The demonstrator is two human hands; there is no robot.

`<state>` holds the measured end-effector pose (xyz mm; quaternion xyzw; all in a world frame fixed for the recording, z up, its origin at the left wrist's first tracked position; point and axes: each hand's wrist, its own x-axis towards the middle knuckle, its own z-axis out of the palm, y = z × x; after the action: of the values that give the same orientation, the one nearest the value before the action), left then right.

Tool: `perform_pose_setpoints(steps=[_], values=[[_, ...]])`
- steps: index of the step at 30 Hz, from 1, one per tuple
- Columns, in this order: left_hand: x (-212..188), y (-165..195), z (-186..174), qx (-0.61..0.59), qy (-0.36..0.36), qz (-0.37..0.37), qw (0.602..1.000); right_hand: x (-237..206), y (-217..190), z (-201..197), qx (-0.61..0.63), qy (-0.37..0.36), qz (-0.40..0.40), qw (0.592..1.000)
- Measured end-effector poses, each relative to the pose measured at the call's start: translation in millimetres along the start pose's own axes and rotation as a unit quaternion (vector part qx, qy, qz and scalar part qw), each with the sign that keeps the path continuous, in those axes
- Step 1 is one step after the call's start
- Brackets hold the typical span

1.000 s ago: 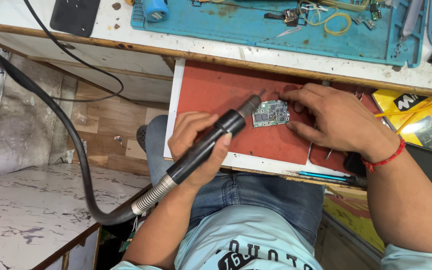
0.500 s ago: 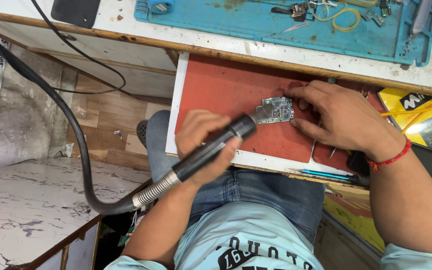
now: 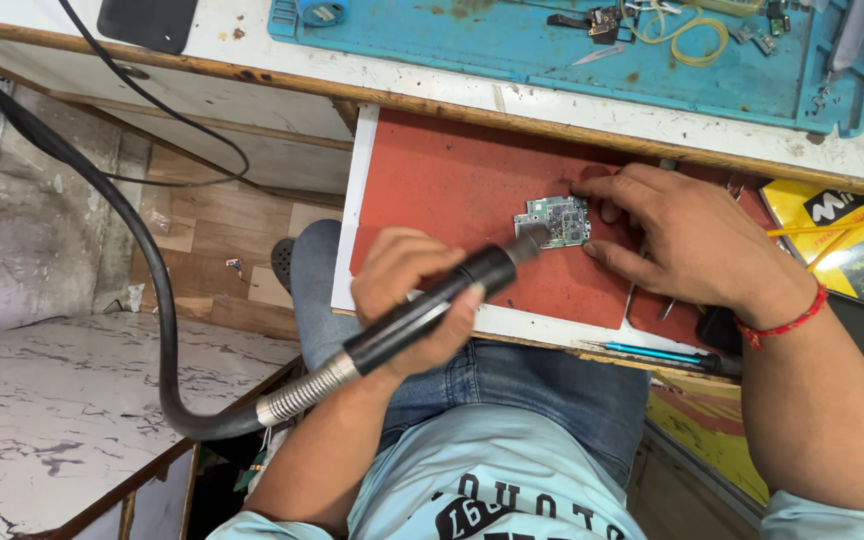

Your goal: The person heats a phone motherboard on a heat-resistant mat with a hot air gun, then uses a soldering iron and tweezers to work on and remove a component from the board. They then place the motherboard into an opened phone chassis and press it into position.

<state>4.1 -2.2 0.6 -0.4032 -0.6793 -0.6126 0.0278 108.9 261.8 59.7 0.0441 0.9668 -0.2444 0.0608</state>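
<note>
Looking at the circuit board: a small green circuit board [image 3: 554, 221] lies flat on the red mat [image 3: 442, 190], toward the mat's right half, well in from its edges.
Rotary tool: a black handpiece [image 3: 430, 310] slants up from lower left, its metal tip touching the board's left edge; a coiled metal collar joins it to a thick black flexible hose [image 3: 82, 170] that loops out over the floor beyond the desk's front edge.
Left hand: the left hand [image 3: 407, 290] is clenched round the handpiece, fingers wrapped over the barrel.
Right hand: the right hand [image 3: 687, 240] rests on the mat, fingertips pressing the board's right side and top corner, pinning it; a red thread band [image 3: 787, 322] circles the wrist.
Mat edge: a blue-handled tool [image 3: 652, 352] lies along the front edge, just beside the right wrist.
Desk: the white desk [image 3: 252, 50] carries a blue work mat [image 3: 512, 50] along its back edge, littered with small parts and a yellow loop of wire [image 3: 697, 40].
Right side: a yellow package [image 3: 842, 225] lies by the right forearm.
</note>
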Motion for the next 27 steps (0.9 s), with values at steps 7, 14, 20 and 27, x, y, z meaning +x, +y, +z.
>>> perform_pose_setpoints(steps=[7,14,20,27], values=[[5.6,-0.6,6.9,-0.005,-0.029,0.027,0.999,0.8,-0.7,-0.4,0.001,0.0,-0.001,1.0],[3.7,0.5,1.4,-0.013,-0.028,0.03,0.999,0.1,-0.5,-0.3,-0.005,0.003,-0.009,1.0],[5.2,0.2,4.2,0.011,0.004,0.025,1.0,0.7,-0.8,-1.1,-0.004,-0.002,-0.004,1.0],[-3.7,-1.1,1.5,0.027,0.038,0.01,0.999,0.4,-0.8,-0.3,-0.006,-0.004,0.001,1.0]])
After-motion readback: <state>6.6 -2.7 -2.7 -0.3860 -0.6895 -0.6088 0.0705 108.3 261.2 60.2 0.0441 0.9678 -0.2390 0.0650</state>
